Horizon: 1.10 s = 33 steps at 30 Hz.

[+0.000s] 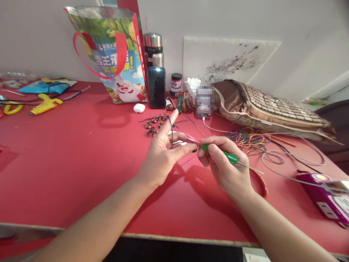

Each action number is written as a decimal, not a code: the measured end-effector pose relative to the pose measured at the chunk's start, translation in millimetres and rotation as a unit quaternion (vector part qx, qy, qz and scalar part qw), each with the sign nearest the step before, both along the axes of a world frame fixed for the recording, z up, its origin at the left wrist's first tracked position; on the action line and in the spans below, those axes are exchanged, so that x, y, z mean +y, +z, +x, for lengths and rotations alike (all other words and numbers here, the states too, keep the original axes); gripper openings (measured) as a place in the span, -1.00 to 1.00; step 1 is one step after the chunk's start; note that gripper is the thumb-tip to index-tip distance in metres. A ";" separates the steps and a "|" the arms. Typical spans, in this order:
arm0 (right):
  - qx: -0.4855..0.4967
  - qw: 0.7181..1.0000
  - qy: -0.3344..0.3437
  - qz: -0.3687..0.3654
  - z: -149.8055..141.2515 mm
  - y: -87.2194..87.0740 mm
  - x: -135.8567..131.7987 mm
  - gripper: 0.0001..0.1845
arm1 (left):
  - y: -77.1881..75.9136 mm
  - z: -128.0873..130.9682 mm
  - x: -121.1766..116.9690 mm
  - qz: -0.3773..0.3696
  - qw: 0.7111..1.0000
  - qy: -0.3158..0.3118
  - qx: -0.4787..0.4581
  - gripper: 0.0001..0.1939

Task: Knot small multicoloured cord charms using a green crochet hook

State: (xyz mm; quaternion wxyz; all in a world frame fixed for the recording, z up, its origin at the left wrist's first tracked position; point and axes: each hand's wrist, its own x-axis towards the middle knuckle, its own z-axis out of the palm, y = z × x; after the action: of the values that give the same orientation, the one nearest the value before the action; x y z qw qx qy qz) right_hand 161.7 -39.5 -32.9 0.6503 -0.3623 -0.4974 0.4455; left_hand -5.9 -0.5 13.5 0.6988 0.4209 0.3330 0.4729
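Observation:
My right hand (pixel 227 165) grips a crochet hook by its green handle (pixel 231 157), with the thin metal tip pointing left. A second thin metal end sticks out behind the handle. At the hook's tip, my left hand (pixel 166 154) pinches a small piece of work between thumb and finger, mostly hidden by the fingertips. Dark yarn (pixel 172 133) runs over the raised left index finger. Just behind the left hand lie several small knotted flowers (pixel 151 126) in dark, orange and green yarn. A multicoloured yarn ball (pixel 188 104) sits farther back.
Behind stand a gift bag (pixel 128 87), a dark phone (pixel 157 87), a steel flask (pixel 154 47) and a jar (pixel 176 84). Rightward are a charging phone (pixel 204 103), tangled yarn (pixel 249 139), a cushion (pixel 269 103) and a purple power strip (pixel 319 193). A yellow glue gun (pixel 46 104) lies left.

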 end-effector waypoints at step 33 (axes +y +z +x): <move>-0.131 0.987 -0.050 0.079 2.4 6.8 -4.0 -0.74 | -9.2 -7.2 7.5 0.073 0.997 -0.012 0.039 -0.42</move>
State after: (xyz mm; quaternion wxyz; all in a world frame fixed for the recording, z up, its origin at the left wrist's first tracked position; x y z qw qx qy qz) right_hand 164.1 -43.5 -26.1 0.6278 -0.3893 -0.5930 0.3204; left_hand -13.2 7.0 4.3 0.6586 0.4926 0.3193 0.4709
